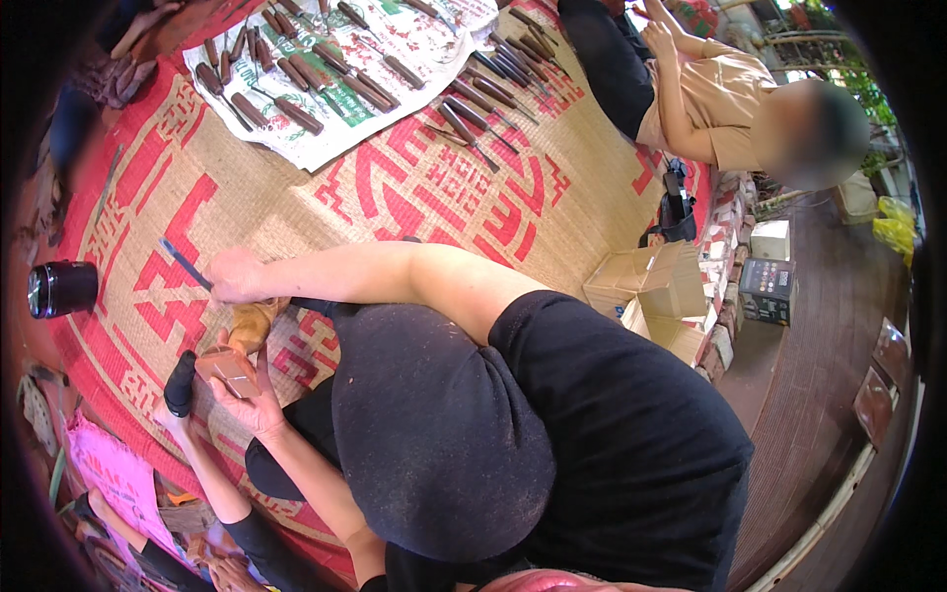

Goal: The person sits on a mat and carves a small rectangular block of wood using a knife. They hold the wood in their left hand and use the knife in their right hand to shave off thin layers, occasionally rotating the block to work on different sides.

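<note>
Brown block (227, 372) sits in the nearer left hand (258, 411), its long axis slanting across the fingers which curl to hold it, below the right hand (235, 275), whose fingers wrap a thin blue tool (184, 262).

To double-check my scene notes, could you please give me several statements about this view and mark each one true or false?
1. The left hand holds a reddish-brown block. True.
2. The right hand is empty. False: it holds a thin blue-grey tool.
3. The woven mat bears a red pattern. True.
4. Nothing lies on the white printed sheet. False: many brown-handled tools lie on it.
5. A cardboard box is in the right half of the picture. True.
</note>
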Demonstrator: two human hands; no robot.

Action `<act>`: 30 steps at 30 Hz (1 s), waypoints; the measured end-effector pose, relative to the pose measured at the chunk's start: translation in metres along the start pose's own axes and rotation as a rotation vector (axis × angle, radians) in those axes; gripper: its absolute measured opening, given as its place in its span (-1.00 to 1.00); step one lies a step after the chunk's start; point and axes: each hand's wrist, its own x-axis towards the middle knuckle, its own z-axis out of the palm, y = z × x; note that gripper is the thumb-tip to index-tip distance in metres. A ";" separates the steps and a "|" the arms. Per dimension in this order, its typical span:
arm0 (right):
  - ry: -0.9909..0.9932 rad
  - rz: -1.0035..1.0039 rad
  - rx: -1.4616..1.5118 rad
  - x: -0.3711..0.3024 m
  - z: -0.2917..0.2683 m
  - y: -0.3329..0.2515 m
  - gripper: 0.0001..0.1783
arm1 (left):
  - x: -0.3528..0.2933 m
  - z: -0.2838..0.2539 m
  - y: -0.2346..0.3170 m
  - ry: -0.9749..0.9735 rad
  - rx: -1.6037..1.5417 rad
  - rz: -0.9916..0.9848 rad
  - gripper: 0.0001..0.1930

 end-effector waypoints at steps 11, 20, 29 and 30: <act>0.172 0.191 0.241 -0.044 -0.101 -0.002 -0.70 | 0.003 -0.012 0.005 0.134 0.023 0.026 -0.37; 0.389 0.335 0.358 -0.172 -0.187 0.045 -0.77 | 0.000 -0.006 -0.001 -0.029 -0.037 0.019 -0.42; 0.541 0.291 0.501 -0.237 -0.226 0.039 -0.79 | -0.014 0.040 -0.016 0.032 0.088 0.100 -0.38; 0.543 0.264 0.496 -0.238 -0.224 0.038 -0.79 | -0.017 0.044 -0.016 0.046 0.098 0.110 -0.38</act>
